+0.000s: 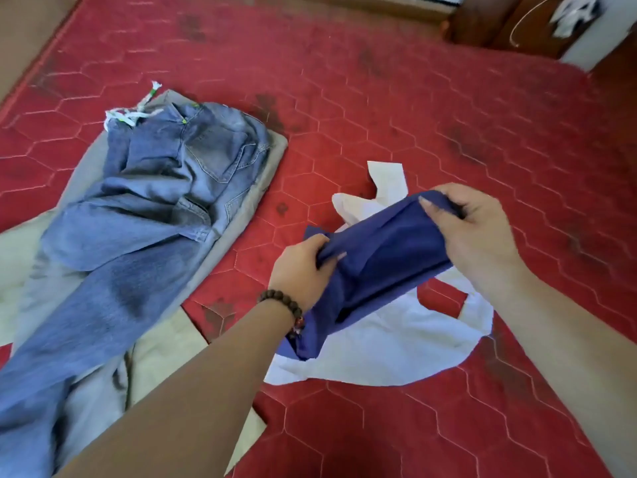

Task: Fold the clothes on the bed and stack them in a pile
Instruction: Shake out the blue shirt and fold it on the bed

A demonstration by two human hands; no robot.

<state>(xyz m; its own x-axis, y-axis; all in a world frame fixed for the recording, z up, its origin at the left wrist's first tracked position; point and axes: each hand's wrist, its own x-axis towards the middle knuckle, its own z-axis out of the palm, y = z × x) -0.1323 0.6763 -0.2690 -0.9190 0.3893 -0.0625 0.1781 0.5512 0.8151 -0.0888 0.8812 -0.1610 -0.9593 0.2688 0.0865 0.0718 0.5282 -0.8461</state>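
A dark blue garment is bunched into a long roll above the bed, held at both ends. My left hand, with a bead bracelet at the wrist, grips its near end. My right hand grips its far end. Under it a white sleeveless top lies flat on the red mattress. To the left, blue jeans lie unfolded on top of beige trousers with a white drawstring.
The beige trousers spread toward the bed's near left edge. A dark wooden cabinet with a white cord and a white object stands beyond the far right corner. Bare mattress shows at the back and right.
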